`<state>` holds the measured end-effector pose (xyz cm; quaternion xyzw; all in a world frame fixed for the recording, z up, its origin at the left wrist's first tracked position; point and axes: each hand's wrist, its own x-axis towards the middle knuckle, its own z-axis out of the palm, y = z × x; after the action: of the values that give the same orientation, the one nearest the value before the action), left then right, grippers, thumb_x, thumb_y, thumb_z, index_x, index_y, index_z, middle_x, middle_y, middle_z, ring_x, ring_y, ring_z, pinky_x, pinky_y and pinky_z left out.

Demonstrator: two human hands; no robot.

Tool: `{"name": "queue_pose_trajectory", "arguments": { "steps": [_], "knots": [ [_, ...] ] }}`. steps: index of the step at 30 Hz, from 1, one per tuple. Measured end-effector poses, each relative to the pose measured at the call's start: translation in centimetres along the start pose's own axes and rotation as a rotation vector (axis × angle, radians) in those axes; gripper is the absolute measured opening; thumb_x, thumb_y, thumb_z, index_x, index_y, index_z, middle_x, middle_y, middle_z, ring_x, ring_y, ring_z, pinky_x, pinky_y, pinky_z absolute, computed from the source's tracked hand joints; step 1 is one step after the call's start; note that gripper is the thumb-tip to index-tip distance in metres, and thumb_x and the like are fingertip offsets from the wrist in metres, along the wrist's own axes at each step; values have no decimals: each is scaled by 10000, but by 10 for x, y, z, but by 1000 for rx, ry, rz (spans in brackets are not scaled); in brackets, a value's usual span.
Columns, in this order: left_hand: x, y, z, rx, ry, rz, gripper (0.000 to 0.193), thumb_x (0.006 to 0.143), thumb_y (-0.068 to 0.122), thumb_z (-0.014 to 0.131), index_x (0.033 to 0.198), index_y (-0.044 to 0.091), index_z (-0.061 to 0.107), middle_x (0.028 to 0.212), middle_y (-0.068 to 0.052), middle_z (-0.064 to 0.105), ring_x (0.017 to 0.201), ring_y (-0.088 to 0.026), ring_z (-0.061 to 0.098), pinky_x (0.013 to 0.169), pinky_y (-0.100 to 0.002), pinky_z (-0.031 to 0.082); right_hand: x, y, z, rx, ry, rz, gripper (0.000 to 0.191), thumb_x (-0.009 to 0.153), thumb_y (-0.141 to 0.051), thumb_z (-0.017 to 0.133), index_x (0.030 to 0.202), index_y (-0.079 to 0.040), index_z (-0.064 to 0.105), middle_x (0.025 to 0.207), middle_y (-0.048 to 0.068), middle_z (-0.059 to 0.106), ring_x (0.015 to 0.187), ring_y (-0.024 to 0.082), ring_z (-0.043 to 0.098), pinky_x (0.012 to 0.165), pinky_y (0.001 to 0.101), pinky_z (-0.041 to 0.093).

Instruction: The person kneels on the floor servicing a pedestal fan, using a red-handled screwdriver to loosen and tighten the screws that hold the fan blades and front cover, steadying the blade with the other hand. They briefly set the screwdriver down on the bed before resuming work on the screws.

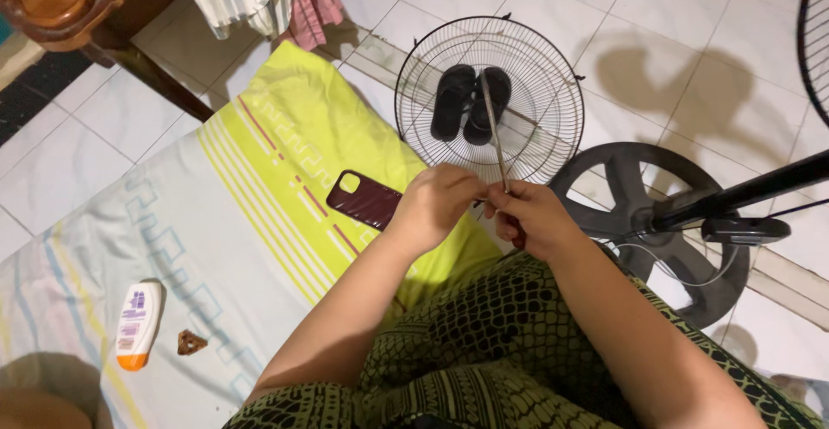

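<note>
My right hand grips a screwdriver by its dark red handle, with the long metal shaft pointing away from me over a wire fan grille. My left hand is closed beside it, its fingertips pinching something small at the base of the shaft; what it pinches is hidden. Both hands meet above the edge of a yellow and pale patterned mattress. My lap in a black and olive patterned garment fills the lower frame.
A pair of black sandals shows through the grille on the tiled floor. A round dark fan base with its black pole lies at right. A dark red phone case, a white bottle and a small brown triangular piece rest on the mattress. A wooden table stands at top left.
</note>
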<state>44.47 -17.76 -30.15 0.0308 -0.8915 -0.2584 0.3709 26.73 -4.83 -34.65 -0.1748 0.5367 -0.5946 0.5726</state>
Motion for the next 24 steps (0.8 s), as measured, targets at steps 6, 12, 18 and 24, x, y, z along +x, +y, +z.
{"name": "queue_pose_trajectory", "arguments": {
  "steps": [6, 12, 18, 24],
  "knots": [
    [11, 21, -6, 118, 4, 109, 205, 837, 69, 683, 1038, 77, 720, 982, -64, 695, 942, -273, 663, 848, -396, 509, -7, 3, -14, 52, -29, -7, 156, 952, -133, 674, 1025, 3, 648, 862, 98, 691, 503, 117, 458, 440, 279, 325],
    [20, 40, -8, 107, -6, 168, 283, 812, 73, 719, 1094, 73, 731, 950, -53, 688, 892, -260, 663, 798, -395, 509, -19, 1, -12, 100, -54, -40, 138, 902, -35, 704, 1009, 37, 655, 734, 89, 632, 471, 126, 459, 405, 288, 312],
    [33, 52, -2, 30, 20, 129, 252, 753, 60, 779, 999, 86, 728, 966, -55, 712, 911, -270, 679, 808, -394, 524, -44, -13, -12, 210, 41, -123, 126, 863, 17, 682, 951, -26, 603, 803, 115, 705, 472, 117, 447, 399, 282, 282],
    [79, 75, 6, -66, 31, 191, 184, 788, 80, 798, 949, 77, 709, 971, -66, 728, 921, -272, 692, 814, -387, 529, -108, -35, -48, 255, 88, -356, 112, 899, 56, 644, 999, 13, 620, 869, 159, 730, 501, 129, 469, 452, 282, 336]
  ]
}}
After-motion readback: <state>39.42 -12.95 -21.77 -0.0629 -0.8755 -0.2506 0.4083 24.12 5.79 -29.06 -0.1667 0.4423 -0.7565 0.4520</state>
